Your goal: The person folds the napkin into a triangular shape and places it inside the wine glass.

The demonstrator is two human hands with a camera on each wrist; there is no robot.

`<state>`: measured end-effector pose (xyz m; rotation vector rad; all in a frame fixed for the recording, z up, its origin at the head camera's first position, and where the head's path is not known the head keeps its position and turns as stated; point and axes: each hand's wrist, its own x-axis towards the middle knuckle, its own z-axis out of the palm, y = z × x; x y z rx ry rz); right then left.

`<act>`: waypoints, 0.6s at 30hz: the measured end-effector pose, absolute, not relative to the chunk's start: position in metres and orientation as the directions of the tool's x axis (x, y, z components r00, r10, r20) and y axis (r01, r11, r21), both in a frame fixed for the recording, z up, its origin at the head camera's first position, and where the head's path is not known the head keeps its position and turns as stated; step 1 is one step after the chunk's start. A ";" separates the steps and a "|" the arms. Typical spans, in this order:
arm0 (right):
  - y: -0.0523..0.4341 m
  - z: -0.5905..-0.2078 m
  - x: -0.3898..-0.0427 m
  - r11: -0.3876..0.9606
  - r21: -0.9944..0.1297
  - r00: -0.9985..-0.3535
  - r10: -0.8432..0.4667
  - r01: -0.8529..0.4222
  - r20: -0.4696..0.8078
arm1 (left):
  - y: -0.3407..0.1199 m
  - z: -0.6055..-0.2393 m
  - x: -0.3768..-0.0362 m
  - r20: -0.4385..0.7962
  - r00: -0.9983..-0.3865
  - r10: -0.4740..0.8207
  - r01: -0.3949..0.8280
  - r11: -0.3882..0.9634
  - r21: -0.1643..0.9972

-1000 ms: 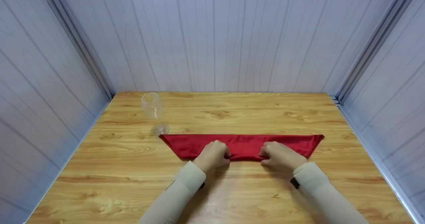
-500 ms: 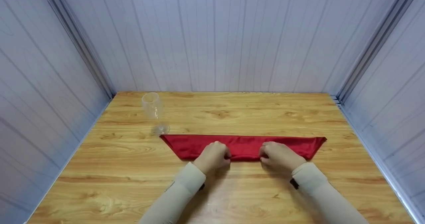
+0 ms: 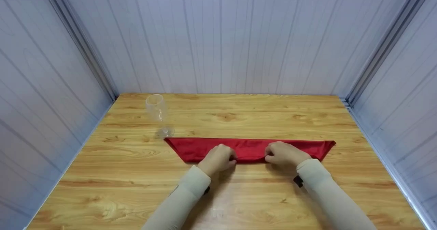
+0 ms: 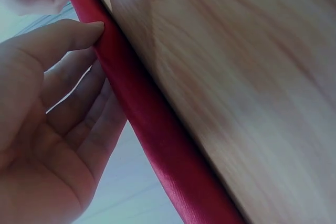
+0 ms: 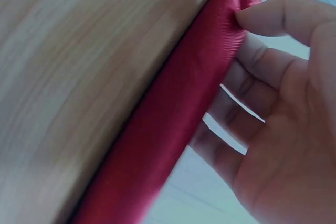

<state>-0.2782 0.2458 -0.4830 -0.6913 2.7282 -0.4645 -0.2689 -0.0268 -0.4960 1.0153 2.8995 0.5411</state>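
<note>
A red satin cloth napkin [image 3: 251,151], folded into a long strip with slanted ends, lies across the table. My left hand [image 3: 218,159] pinches its near edge left of the middle. In the left wrist view the thumb presses the rounded fold [image 4: 142,98] while the fingers reach over the far side. To the right of the middle, my right hand [image 3: 284,153] pinches the same near edge. The right wrist view shows that thumb [image 5: 273,17] on the fold [image 5: 178,87], with the other fingers spread behind the cloth.
A clear stemmed glass [image 3: 157,110] stands upright just beyond the napkin's left end. The wood-grain table [image 3: 112,189] is bordered by white panel walls [image 3: 218,39] at the back and both sides.
My right hand has shifted slightly away from me and to the left, and the near fold moved a little away too. The napkin's right tip slid slightly right. The left hand barely moved.
</note>
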 end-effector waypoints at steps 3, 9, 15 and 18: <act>0.246 -0.487 -0.282 0.833 -0.407 -0.848 -0.485 -0.375 -0.211 | -0.027 -0.495 -0.269 0.085 -0.786 0.612 0.604 0.732 0.315; 0.253 -0.493 -0.282 0.815 -0.445 -0.851 -0.491 -0.371 -0.189 | -0.026 -0.493 -0.269 0.072 -0.784 0.617 0.606 0.735 0.302; 0.256 -0.490 -0.282 0.772 -0.469 -0.814 -0.555 -0.428 -0.171 | -0.028 -0.493 -0.271 0.080 -0.779 0.622 0.612 0.727 0.311; 0.256 -0.489 -0.283 0.775 -0.458 -0.808 -0.561 -0.436 -0.181 | -0.029 -0.494 -0.273 0.066 -0.788 0.613 0.597 0.732 0.328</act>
